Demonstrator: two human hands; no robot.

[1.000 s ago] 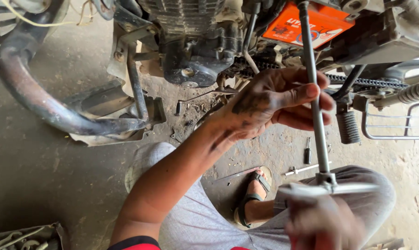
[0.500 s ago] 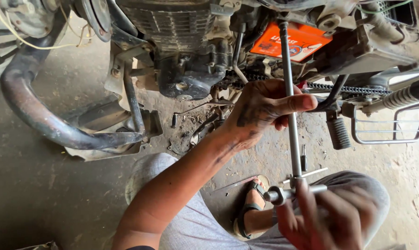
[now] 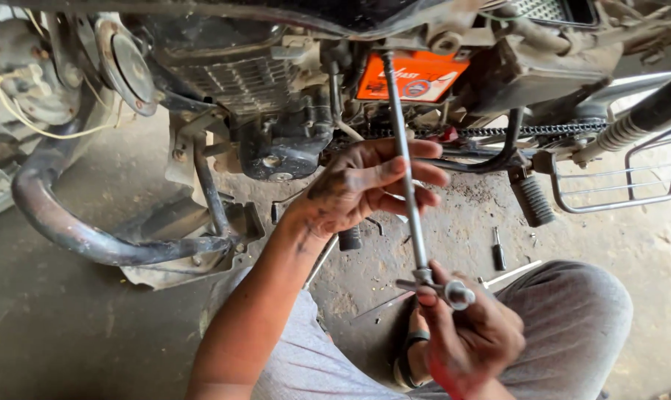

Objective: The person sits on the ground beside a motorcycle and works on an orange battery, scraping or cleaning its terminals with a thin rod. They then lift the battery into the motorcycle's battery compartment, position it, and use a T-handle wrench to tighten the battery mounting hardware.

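Long T-handle socket wrench (image 3: 407, 178) held in both hands under a motorcycle.

Right hand (image 3: 465, 337) closed around the cross handle at the lower end; left hand (image 3: 365, 185) loosely curled, fingers steadying the mid-shaft. Steel rod: stiff, moderately heavy, probably greasy and slippery, so best gripped at the crossbar. Far tip reaching up beside the orange battery (image 3: 413, 76), near the engine (image 3: 269, 111); drive chain (image 3: 513, 132) behind.

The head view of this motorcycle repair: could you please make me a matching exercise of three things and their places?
Things:
1. left hand
2. right hand
3. orange box

Places:
A. at the top end of the long T-handle wrench
B. around the middle of the wrench shaft
C. on the crossbar at the wrench's lower end

Pairs: 1-B, 2-C, 3-A
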